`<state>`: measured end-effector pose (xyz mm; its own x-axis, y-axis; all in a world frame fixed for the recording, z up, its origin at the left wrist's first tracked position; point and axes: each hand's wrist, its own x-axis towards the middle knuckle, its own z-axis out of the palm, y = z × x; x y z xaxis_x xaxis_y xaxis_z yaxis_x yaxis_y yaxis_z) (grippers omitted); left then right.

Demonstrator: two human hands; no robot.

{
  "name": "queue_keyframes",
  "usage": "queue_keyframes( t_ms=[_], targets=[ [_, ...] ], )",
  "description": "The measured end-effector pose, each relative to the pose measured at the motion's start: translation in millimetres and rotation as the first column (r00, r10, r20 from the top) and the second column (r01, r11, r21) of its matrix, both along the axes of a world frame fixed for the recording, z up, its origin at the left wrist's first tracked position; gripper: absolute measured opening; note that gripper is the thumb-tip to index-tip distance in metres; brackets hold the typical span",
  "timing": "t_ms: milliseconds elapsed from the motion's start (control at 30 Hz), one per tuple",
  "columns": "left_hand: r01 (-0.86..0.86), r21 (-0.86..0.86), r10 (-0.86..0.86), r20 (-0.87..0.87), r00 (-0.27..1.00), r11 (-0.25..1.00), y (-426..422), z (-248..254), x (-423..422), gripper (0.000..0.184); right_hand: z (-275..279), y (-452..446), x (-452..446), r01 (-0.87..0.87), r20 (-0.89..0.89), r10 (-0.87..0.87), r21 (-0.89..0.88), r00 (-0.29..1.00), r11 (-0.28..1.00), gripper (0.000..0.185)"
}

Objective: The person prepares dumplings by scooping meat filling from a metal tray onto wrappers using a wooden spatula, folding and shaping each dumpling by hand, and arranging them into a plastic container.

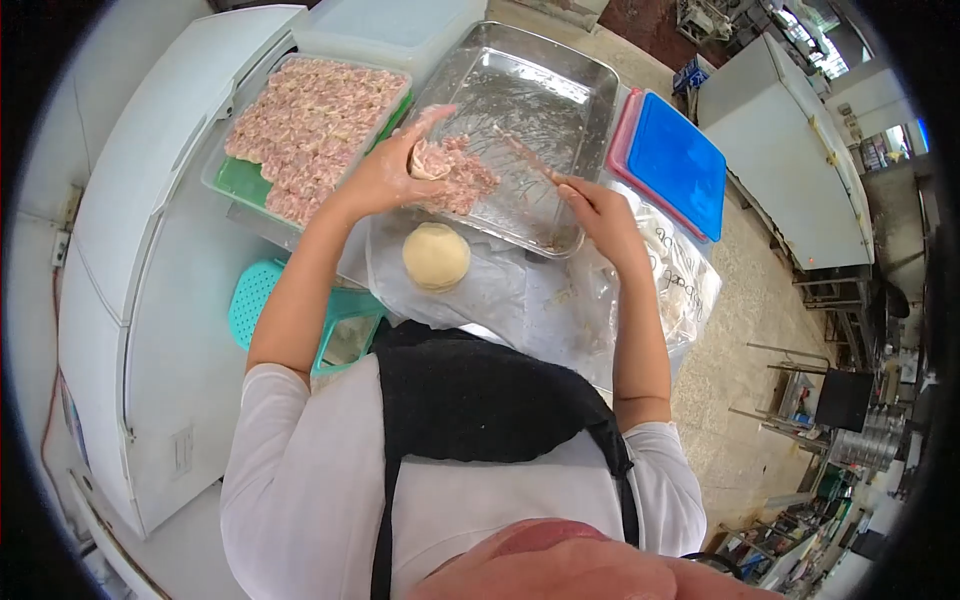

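Over the near left corner of a metal tray (545, 75), my left hand (388, 172) curls its fingers around a small wrapper with meat filling (430, 160). More pink minced meat (463, 178) lies against it on the right. My right hand (600, 212) is closed on the handle end of a thin spatula (525, 155), whose far end points up and left over the tray. A stack of round dough wrappers (436, 257) rests on a plastic sheet just below my left hand.
A container of minced meat (310, 125) stands at the left, near a turquoise basket (262, 296). Right of the tray are a blue lid (678, 160) and a plastic bag (672, 262) with writing. White freezers (785, 150) stand on both sides.
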<state>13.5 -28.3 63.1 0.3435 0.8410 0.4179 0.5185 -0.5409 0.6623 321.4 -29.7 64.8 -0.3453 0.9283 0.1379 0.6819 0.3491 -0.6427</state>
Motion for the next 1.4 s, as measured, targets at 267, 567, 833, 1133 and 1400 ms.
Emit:
queue_keyframes(
  t_ms=[267,567,833,1133,1400],
  targets=[
    [0.269,-0.239,-0.256,0.082,0.963,0.933,0,13,-36,0.047,19,-24,-66,-0.286,-0.110,0.277,-0.071,0.954,0.956,0.027],
    [0.203,-0.167,-0.203,0.021,0.979,0.965,-11,4,-133,0.037,56,-51,-155,-0.222,0.200,0.178,0.224,0.963,0.949,0.021],
    [0.232,-0.060,-0.231,0.020,0.973,0.971,-24,16,-199,0.044,45,-66,-233,-0.255,0.040,0.252,0.098,0.967,0.962,0.024],
    [-0.287,-0.424,0.111,-0.393,0.913,0.859,-15,-2,-322,0.068,-11,-80,-197,0.107,-0.113,-0.114,-0.069,0.987,0.992,0.027],
    [-0.445,-0.229,0.330,-0.408,0.851,0.866,-26,-34,-296,0.081,-38,-110,-165,0.265,-0.303,-0.395,-0.391,0.867,0.881,0.028]
  ],
)
